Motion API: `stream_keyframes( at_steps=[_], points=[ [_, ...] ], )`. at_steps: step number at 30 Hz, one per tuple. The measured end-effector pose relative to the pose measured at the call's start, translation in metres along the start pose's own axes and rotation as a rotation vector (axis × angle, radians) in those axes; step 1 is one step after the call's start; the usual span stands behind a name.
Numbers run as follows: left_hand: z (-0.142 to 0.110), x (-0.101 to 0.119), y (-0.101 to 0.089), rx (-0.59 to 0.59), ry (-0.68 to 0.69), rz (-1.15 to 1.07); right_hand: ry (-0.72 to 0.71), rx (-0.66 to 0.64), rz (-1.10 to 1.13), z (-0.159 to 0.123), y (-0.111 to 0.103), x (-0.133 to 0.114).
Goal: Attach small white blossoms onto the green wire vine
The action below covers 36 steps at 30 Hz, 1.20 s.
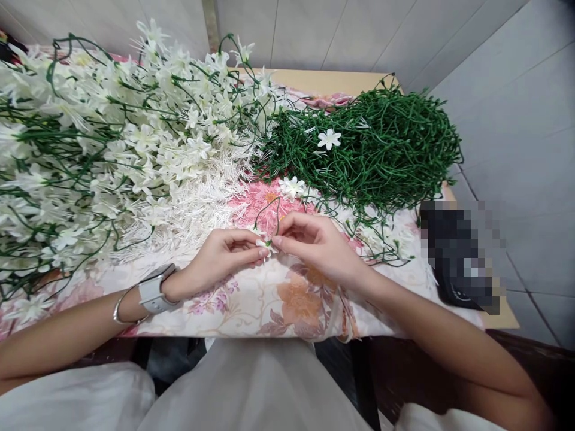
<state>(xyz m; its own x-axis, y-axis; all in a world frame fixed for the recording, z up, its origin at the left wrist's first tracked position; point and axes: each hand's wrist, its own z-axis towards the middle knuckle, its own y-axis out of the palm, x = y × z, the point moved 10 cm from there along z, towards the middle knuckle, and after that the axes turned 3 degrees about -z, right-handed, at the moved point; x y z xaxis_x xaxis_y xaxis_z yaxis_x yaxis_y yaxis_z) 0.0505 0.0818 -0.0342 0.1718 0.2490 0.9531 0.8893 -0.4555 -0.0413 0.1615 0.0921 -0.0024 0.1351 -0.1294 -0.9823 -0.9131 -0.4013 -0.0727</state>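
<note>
My left hand (224, 256) and my right hand (314, 242) meet fingertip to fingertip over the floral tablecloth (287, 305). Between them they pinch a small white artificial flower (265, 243) on a thin green stem (275, 209) that arcs up and away from the fingers. My left wrist wears a white watch and a thin bangle. Another loose white flower (291, 187) lies just beyond the hands on the cloth.
A big heap of assembled white flowers on green stems (103, 149) fills the left of the table. A pile of bare green stems (381, 149) with one white flower (329, 139) on it sits at the right. A blurred dark object (458, 257) lies at the right edge.
</note>
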Motion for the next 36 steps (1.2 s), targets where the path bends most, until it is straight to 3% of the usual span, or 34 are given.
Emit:
stream_keyframes(
  at_steps=[6, 13, 19, 36],
  points=[
    [-0.001, 0.0, 0.001, -0.015, -0.003, 0.046, -0.05, -0.042, -0.133, 0.0, 0.003, -0.002],
    [0.0, 0.004, 0.001, -0.021, 0.051, 0.069, 0.0, -0.037, -0.057, 0.002, 0.005, 0.007],
    [-0.001, 0.003, -0.003, 0.013, 0.076, 0.054, -0.073, 0.034, -0.022, 0.001, 0.006, 0.011],
    [-0.001, 0.001, -0.003, 0.04, 0.034, -0.002, -0.156, 0.043, -0.043, 0.0, 0.01, 0.016]
  ],
)
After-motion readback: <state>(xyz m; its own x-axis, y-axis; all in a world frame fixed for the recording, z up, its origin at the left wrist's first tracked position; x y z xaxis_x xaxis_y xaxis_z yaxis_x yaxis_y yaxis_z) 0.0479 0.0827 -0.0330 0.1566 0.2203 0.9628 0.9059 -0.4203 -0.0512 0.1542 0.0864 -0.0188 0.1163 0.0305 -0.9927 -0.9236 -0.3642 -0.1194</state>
